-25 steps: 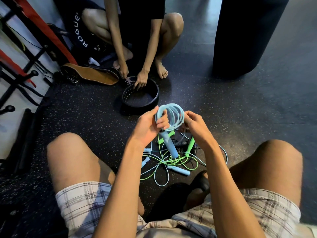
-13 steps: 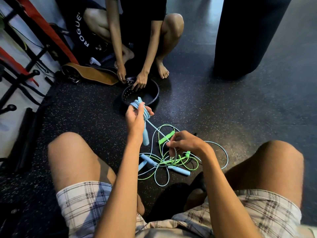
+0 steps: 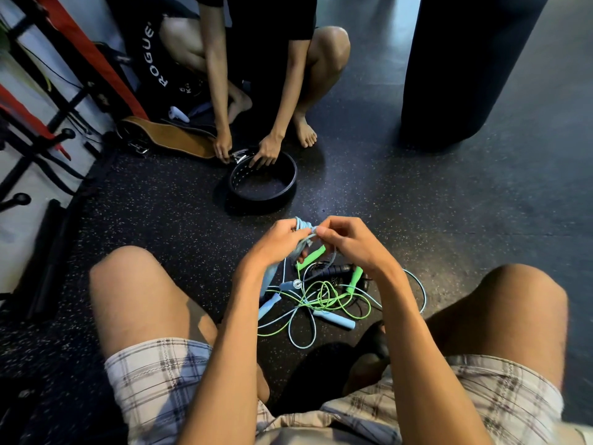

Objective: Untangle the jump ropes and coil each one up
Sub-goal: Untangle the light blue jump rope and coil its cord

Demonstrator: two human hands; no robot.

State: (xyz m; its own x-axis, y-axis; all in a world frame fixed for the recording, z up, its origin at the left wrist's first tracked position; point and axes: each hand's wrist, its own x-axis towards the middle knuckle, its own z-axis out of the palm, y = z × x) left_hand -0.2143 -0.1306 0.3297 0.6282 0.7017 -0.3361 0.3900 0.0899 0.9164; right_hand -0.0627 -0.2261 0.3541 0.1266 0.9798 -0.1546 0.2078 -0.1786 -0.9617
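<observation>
My left hand (image 3: 278,244) grips a bundle of light blue jump rope coils (image 3: 302,225) above the floor, and one of its blue handles (image 3: 269,277) hangs down below my wrist. My right hand (image 3: 349,240) pinches a strand of the same blue rope right beside the coils. Below both hands, a tangle lies on the floor between my knees: a green rope (image 3: 324,298) with green handles (image 3: 310,256), loose blue rope loops (image 3: 301,335), another blue handle (image 3: 335,318) and a black handle (image 3: 333,270).
A second person squats opposite, both hands on a black coiled belt (image 3: 263,183). A brown leather belt (image 3: 170,138) lies at the left. A black punching bag (image 3: 465,69) stands at the back right. A red and black rack (image 3: 41,101) lines the left side.
My right hand has risen from the floor tangle up to the coils in my left hand, bringing a blue strand with it. My left hand has shifted slightly right.
</observation>
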